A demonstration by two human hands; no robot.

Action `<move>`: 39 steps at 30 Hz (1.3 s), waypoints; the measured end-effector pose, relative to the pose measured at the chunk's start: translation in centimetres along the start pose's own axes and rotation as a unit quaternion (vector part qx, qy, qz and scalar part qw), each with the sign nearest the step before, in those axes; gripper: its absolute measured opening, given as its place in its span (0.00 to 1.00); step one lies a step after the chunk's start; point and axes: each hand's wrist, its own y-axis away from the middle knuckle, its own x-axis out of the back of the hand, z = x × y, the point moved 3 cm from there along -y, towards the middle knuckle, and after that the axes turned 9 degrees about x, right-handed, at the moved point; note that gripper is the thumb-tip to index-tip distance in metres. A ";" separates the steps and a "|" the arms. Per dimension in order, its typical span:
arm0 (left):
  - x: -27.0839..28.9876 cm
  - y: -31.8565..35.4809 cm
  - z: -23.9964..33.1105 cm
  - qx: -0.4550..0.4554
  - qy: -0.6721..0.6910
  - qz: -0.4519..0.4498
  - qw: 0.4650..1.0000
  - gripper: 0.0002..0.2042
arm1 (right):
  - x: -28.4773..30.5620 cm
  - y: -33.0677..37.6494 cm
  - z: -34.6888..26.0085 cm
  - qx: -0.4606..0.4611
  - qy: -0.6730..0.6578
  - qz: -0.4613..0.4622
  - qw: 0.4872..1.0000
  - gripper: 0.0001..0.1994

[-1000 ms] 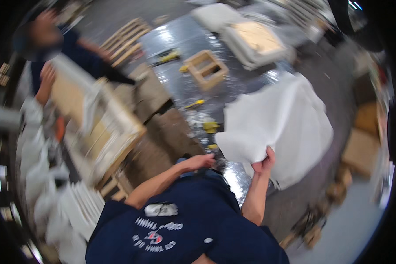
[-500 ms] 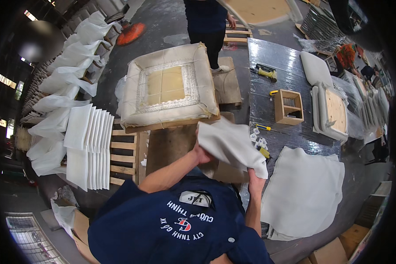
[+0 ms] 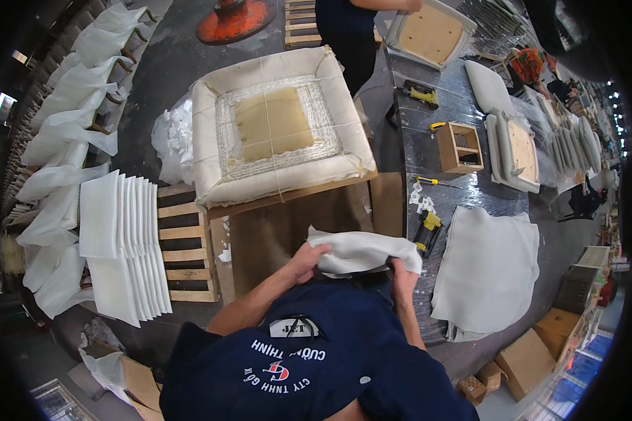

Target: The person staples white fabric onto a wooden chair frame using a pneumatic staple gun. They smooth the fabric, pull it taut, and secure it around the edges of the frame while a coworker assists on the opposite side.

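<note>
Between both hands, close to my chest, I hold a piece of white fabric (image 3: 365, 254); it sags and folds in the middle. My left hand (image 3: 307, 262) is closed on its left end, thumb on top. At the opposite end my right hand (image 3: 403, 279) grips the edge, fingers partly hidden. Beyond the fabric sits a large square padded seat (image 3: 214, 130) with a pale border, a yellowish centre and string tied across it. A stack of white fabric pieces (image 3: 488, 274) lies on the table to the right of my right hand.
The plastic-covered table (image 3: 418, 147) carries staple guns (image 3: 428, 230), a screwdriver (image 3: 428, 181), a wooden box (image 3: 461, 149) and padded seat panels (image 3: 519, 151). White folded sheets (image 3: 123, 245) stand by a slatted pallet (image 3: 186, 245) at left. Another person (image 3: 345, 35) stands across, handling a padded panel (image 3: 432, 31).
The fabric has come down and closer to my body, and now hangs more folded between my hands. Across from me, the other person's padded panel has come lower, over the table's far end.
</note>
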 end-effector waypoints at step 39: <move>-5.7 -20.0 46.5 -0.240 0.363 -0.022 0.900 0.26 | -4.6 -24.6 -0.6 -0.122 -0.621 0.135 0.762 0.19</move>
